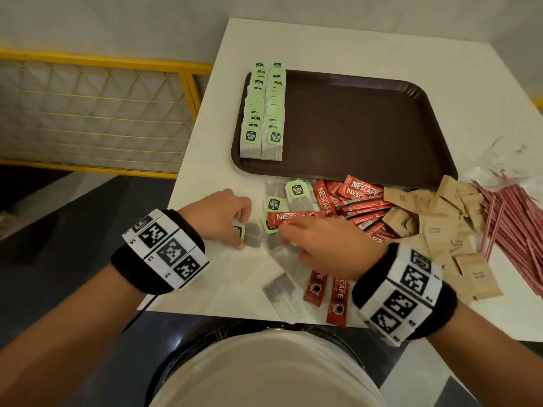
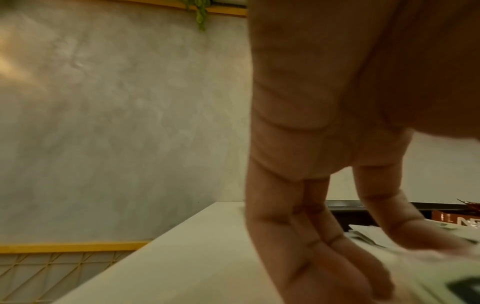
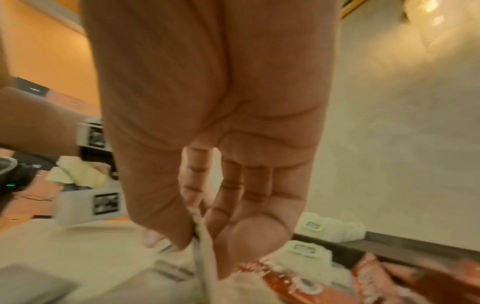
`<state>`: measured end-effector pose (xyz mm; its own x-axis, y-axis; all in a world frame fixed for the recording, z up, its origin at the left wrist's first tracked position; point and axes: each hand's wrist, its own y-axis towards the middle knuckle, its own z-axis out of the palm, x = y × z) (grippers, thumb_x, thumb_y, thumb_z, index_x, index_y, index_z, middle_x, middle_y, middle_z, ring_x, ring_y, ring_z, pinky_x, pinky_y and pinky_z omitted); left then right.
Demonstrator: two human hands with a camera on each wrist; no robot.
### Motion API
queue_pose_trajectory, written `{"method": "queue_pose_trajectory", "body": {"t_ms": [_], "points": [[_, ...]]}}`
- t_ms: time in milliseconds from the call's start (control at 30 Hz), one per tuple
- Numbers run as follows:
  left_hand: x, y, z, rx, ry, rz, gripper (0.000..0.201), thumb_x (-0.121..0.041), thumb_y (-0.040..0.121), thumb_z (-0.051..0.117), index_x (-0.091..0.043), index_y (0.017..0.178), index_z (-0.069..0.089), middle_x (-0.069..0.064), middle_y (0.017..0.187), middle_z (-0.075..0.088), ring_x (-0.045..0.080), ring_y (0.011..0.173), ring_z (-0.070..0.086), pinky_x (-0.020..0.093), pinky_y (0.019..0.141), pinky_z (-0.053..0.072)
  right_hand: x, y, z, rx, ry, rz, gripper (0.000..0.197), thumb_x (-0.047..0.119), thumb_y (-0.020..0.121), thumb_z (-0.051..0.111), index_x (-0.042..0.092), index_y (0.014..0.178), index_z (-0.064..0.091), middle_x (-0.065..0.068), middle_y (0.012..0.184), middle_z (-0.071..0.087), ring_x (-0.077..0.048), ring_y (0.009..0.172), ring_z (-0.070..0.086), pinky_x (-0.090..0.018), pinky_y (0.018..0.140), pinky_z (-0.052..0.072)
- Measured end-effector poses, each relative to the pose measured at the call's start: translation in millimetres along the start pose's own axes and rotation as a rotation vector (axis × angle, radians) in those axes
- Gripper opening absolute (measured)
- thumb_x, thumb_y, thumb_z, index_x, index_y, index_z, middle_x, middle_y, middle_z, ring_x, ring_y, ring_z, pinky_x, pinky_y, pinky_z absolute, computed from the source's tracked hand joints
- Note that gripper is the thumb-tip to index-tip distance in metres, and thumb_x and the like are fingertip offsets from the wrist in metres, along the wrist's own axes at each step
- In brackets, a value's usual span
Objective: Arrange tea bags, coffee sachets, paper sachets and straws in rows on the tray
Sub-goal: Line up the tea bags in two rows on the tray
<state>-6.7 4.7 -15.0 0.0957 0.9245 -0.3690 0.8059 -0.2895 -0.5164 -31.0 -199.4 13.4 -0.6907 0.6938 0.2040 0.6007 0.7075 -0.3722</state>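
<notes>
A brown tray (image 1: 352,127) lies on the white table, with two rows of green-tagged tea bags (image 1: 263,113) along its left side. In front of it lie loose tea bags (image 1: 296,190), red coffee sachets (image 1: 352,198), brown paper sachets (image 1: 435,224) and red straws (image 1: 511,221). My left hand (image 1: 242,230) (image 2: 363,257) holds a tea bag (image 1: 253,235) down at the table, left of the pile. Just to its right, my right hand (image 1: 283,230) (image 3: 200,236) pinches the edge of another tea bag (image 3: 205,253) between thumb and forefinger.
Two coffee sachets (image 1: 338,295) and a tea bag (image 1: 282,292) lie near the table's front edge. A clear plastic bag (image 1: 499,160) sits right of the tray. A yellow mesh railing (image 1: 94,113) runs along the table's left side.
</notes>
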Motion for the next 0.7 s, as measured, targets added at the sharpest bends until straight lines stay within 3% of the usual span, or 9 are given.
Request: {"method": "queue_pose_trajectory", "body": {"t_ms": [100,200,300,400,500,600,700], "points": [[-0.1,-0.3,-3.6,-0.044,-0.043,0.018,0.036,-0.020,0.073,0.078,-0.019,0.092,0.047,-0.009,0.078,0.045,0.017,0.081,0.047,0.026,0.063,0.035,9.7,0.0,10.2,0.090,0.010,-0.022,0.040,0.019,0.091,0.049,0.025,0.130,0.039,-0.002,0.123,0.041,-0.020,0.111,0.044,-0.032,0.079,0.048],[1.4,-3.3,-8.4,-0.053,-0.115,0.022,0.035,-0.021,0.074,0.078,-0.022,0.096,0.051,-0.008,0.079,0.049,0.008,0.069,0.047,0.019,0.058,0.035,8.2,-0.5,9.3,0.143,-0.003,0.029,0.047,0.031,0.086,0.059,0.023,0.128,0.040,-0.003,0.125,0.036,-0.020,0.115,0.037,-0.036,0.087,0.048],[2.6,-8.4,-15.5,-0.090,-0.273,0.040,0.032,-0.016,0.075,0.078,-0.028,0.096,0.057,-0.002,0.083,0.053,0.013,0.066,0.055,0.019,0.061,0.046,7.4,0.1,5.9,0.175,0.002,0.037,0.049,0.046,0.082,0.062,0.019,0.119,0.046,-0.002,0.123,0.037,-0.018,0.109,0.035,-0.035,0.087,0.047],[1.4,-16.9,-22.3,-0.116,-0.468,0.077,0.032,-0.008,0.077,0.075,-0.028,0.099,0.061,0.003,0.087,0.055,0.017,0.070,0.060,0.023,0.064,0.054,11.0,-0.7,7.0,0.203,-0.020,0.037,0.066,0.056,0.078,0.063,0.016,0.126,0.042,-0.002,0.128,0.034,-0.018,0.113,0.033,-0.033,0.084,0.045],[-0.1,-26.6,-25.9,-0.123,-0.609,0.111,0.037,-0.002,0.080,0.070,-0.027,0.106,0.060,0.009,0.091,0.057,0.017,0.074,0.063,0.021,0.067,0.055,15.4,-0.6,10.5,0.193,-0.063,0.037,0.075,0.050,0.075,0.069,0.013,0.133,0.036,-0.002,0.132,0.030,-0.020,0.117,0.032,-0.033,0.081,0.046],[-1.3,-33.7,-25.6,-0.099,-0.706,0.164,0.045,0.005,0.081,0.066,-0.024,0.113,0.056,0.010,0.089,0.061,0.012,0.075,0.062,0.023,0.070,0.054,14.1,1.0,10.4,0.149,-0.068,0.033,0.067,0.040,0.079,0.068,0.013,0.132,0.036,-0.004,0.132,0.032,-0.021,0.117,0.035,-0.031,0.080,0.046],[-5.0,-36.3,-23.8,-0.085,-0.792,0.164,0.032,0.005,0.083,0.061,-0.024,0.096,0.065,-0.005,0.080,0.066,0.004,0.069,0.057,0.017,0.063,0.049,14.1,1.6,10.2,0.122,-0.077,0.029,0.062,0.031,0.083,0.066,0.012,0.134,0.035,-0.006,0.132,0.034,-0.022,0.116,0.037,-0.032,0.084,0.049]]}}
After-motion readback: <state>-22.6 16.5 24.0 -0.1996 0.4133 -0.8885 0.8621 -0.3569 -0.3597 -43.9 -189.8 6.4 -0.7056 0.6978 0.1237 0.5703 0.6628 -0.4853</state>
